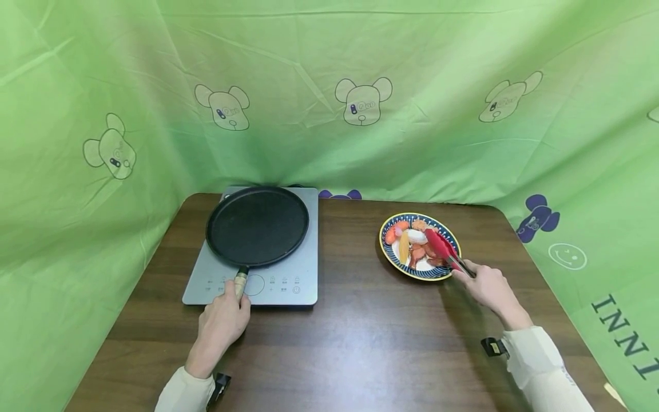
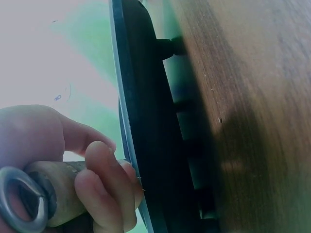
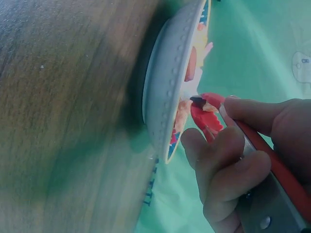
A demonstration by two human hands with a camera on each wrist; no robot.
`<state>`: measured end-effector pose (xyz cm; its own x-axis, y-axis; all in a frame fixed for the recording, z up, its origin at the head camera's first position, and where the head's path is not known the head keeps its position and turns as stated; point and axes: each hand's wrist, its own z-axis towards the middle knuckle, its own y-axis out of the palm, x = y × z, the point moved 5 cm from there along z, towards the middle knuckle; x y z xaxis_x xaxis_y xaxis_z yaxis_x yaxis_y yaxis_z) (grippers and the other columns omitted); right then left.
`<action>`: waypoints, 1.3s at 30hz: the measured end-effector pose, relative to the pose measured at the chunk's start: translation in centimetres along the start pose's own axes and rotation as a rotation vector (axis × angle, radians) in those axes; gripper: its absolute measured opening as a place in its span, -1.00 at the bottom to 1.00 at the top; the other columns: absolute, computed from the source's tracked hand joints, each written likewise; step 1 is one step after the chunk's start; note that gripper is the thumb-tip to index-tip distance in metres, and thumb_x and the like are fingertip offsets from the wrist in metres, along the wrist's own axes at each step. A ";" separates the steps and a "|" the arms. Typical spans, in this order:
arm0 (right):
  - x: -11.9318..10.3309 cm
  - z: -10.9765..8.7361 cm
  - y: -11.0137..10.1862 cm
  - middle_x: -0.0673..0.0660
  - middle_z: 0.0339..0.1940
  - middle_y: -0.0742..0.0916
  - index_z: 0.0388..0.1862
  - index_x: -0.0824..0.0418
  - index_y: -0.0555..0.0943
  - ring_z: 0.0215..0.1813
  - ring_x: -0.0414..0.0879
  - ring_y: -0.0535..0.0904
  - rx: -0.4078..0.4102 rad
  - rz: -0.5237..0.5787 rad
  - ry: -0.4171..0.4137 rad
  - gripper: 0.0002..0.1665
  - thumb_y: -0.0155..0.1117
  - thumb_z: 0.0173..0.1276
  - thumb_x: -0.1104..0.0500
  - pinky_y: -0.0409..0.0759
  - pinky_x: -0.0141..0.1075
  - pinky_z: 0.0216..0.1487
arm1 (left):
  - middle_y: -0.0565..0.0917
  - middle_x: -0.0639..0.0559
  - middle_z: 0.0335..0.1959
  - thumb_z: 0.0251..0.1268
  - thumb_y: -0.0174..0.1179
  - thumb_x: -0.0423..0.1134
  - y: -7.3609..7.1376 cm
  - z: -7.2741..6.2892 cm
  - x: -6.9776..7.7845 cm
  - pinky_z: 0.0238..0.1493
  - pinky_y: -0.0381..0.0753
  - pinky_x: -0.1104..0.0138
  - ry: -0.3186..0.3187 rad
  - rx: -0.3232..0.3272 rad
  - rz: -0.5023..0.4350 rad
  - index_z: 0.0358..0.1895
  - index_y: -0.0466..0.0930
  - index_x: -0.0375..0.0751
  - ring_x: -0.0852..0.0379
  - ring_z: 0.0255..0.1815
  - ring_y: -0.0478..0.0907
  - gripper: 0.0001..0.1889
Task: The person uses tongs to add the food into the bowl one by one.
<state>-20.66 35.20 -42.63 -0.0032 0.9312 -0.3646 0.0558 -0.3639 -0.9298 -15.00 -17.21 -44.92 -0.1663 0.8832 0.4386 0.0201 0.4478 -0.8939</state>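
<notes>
My left hand [image 1: 222, 320] grips the wooden handle [image 1: 240, 282] of a flat black frying pan [image 1: 258, 226]. In the left wrist view the fingers curl round that handle [image 2: 63, 187], with a metal ring at its end. The pan sits on a silver induction cooktop [image 1: 283, 274]. At the right, my right hand [image 1: 489, 288] holds red-tipped metal tongs [image 1: 440, 245] over a blue-patterned plate [image 1: 388, 260]. Several pieces of food, orange, white, yellow and reddish brown, lie on this plate. In the right wrist view the tongs' red tips [image 3: 206, 119] are at the food, around a small dark piece.
The brown wooden table [image 1: 355, 320] spans between the cooktop and the plate. A green curtain [image 1: 293, 114] with cartoon bear heads hangs behind the table and along both sides.
</notes>
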 end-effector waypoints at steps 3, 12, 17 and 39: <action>-0.2 -0.2 -0.2 0.41 -0.29 0.61 0.23 0.38 0.43 -0.31 0.27 0.52 0.036 -0.006 -0.016 -0.28 0.03 0.40 -0.19 0.42 0.15 -0.32 | 0.46 -0.19 -0.57 0.34 -0.06 -0.14 0.1 0.0 -0.1 -0.67 0.32 0.14 -0.003 -0.004 -0.001 -0.01 0.23 -0.37 -0.04 -0.69 0.37 -0.65; -1.8 -1.0 -0.6 0.62 -0.16 0.57 0.20 0.46 0.42 -0.26 0.53 0.52 0.180 -0.112 -0.120 -0.36 0.14 0.38 -0.04 0.43 0.27 -0.32 | 0.46 -0.17 -0.56 0.35 -0.07 -0.14 0.1 0.1 0.0 -0.68 0.32 0.15 -0.004 -0.007 -0.007 0.01 0.23 -0.37 -0.04 -0.69 0.37 -0.65; -2.6 -1.4 -0.8 0.61 -0.32 0.59 0.15 0.47 0.46 -0.42 0.48 0.53 0.260 -0.186 -0.176 -0.41 0.22 0.32 0.05 0.42 0.22 -0.48 | 0.45 -0.15 -0.57 0.35 -0.07 -0.14 0.1 0.0 0.0 -0.68 0.31 0.16 -0.005 -0.005 -0.013 -0.01 0.23 -0.36 -0.03 -0.69 0.36 -0.66; -5.1 -2.1 -0.4 0.35 -0.41 0.65 0.12 0.25 0.51 -0.52 0.37 0.54 0.373 -0.204 -0.301 -0.48 0.33 0.22 0.07 0.39 0.15 -0.60 | 0.47 -0.19 -0.56 0.35 -0.07 -0.13 0.1 0.0 -0.1 -0.67 0.32 0.14 -0.007 -0.010 -0.002 0.04 0.21 -0.38 -0.04 -0.68 0.38 -0.61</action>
<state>-18.53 30.65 -40.27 -0.2674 0.9559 -0.1217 -0.3350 -0.2106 -0.9184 -15.00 -17.25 -45.07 -0.1737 0.8810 0.4400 0.0295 0.4512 -0.8919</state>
